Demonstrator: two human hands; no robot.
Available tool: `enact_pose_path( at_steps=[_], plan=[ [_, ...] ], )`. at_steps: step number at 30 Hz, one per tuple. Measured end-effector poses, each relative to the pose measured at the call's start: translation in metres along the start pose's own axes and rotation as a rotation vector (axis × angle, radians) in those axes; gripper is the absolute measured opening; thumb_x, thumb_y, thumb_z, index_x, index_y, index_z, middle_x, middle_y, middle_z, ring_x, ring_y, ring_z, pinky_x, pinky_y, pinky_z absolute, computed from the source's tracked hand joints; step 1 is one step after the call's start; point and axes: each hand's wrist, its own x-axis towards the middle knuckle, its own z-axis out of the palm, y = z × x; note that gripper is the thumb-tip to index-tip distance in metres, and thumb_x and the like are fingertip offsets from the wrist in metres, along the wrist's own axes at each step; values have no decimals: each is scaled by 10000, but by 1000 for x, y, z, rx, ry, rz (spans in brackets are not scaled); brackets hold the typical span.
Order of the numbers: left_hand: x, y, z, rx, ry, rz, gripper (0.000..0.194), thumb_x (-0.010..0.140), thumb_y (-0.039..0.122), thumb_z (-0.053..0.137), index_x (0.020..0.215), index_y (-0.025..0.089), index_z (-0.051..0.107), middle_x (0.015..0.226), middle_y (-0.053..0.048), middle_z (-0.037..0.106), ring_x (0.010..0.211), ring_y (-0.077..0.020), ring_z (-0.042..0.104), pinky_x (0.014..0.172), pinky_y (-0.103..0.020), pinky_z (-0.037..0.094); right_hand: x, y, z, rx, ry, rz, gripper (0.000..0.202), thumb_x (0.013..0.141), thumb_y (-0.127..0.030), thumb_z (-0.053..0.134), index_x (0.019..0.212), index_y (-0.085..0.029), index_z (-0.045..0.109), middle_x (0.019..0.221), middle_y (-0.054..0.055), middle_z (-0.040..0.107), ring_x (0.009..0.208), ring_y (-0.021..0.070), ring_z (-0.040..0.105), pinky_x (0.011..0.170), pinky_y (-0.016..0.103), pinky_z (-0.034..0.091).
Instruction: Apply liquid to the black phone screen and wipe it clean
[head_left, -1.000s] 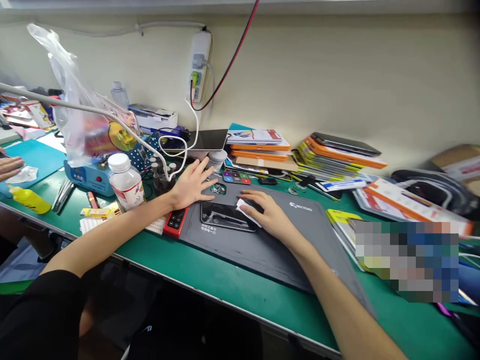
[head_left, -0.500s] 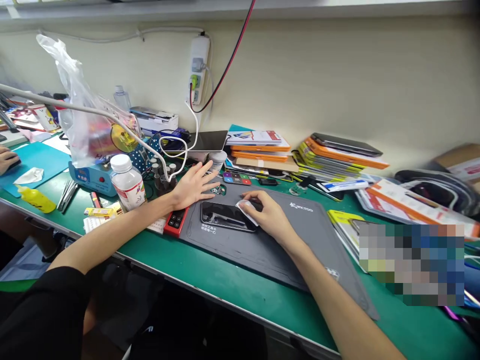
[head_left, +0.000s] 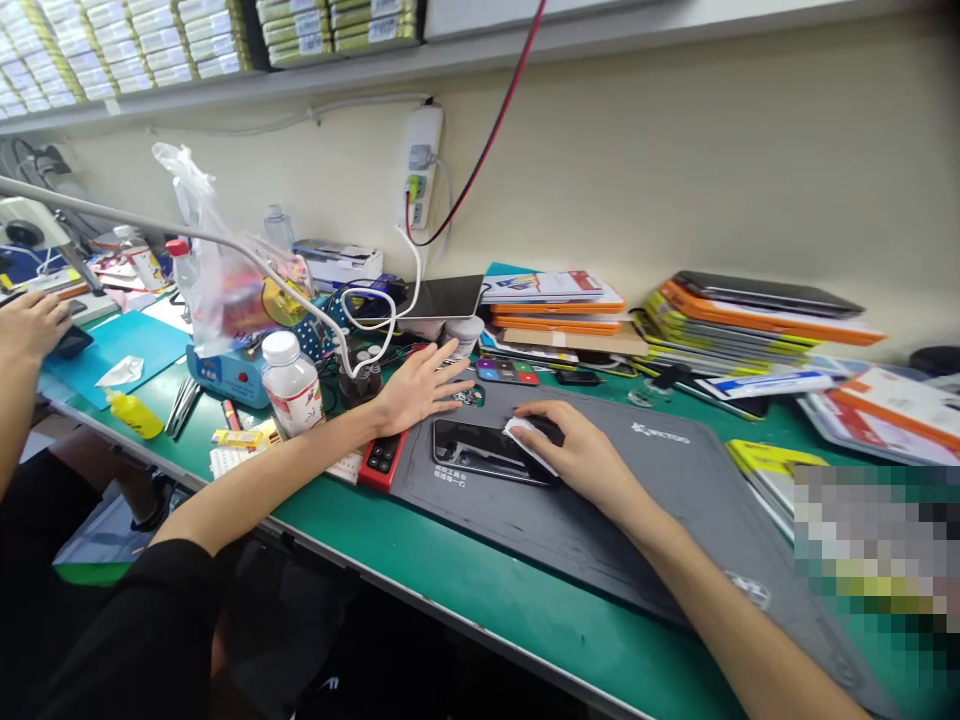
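The wipe [head_left: 534, 456] in my right hand [head_left: 581, 448] looks soft, white and dull, though my fingers hide too much for me to tell paper from cloth. The phone [head_left: 484, 452] by it has a glossy black, glass-like face (it catches pale reflections). My grey mat [head_left: 480, 512] is matt and looks rubbery; the green tabletop [head_left: 420, 560] is smooth with a faint sheen. My black sleeve [head_left: 172, 590] is matt cloth. To my left I see a clear plastic bottle [head_left: 291, 390], a thin, crinkled, see-through plastic bag [head_left: 210, 270] and shiny metal tools [head_left: 182, 407].
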Motion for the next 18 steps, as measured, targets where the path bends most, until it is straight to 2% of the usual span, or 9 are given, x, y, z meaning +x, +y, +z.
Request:
enact_pose_path(
  at_steps=[7, 12, 18],
  plan=[
    [2, 4, -1, 39, -43, -5, 729, 1088, 670, 280, 1751, 405, 133, 1808, 6, 271, 1608, -270, 413, 1311, -502, 300, 0, -6, -9, -36, -31, -9, 346, 1004, -574, 584, 1138, -292, 736, 1234, 90, 795, 1190, 341, 723, 1071, 533, 538],
    [4, 2, -2, 49, -54, 3, 742, 1083, 658, 301, 1754, 384, 144, 1800, -11, 292, 1595, -278, 430, 1293, -488, 326, -3, -9, -6, -93, -34, -46, 379, 1003, -622, 601, 1132, -289, 728, 1261, 97, 777, 1214, 353, 697, 1091, 557, 506],
    [5, -1, -3, 45, -56, 12, 754, 1080, 656, 331, 1756, 371, 154, 1797, -24, 305, 1577, -287, 455, 1263, -476, 366, -6, -11, -3, -159, -18, -72, 376, 1022, -637, 582, 1079, -292, 723, 1186, 87, 770, 1142, 334, 714, 1007, 518, 543]
  ],
)
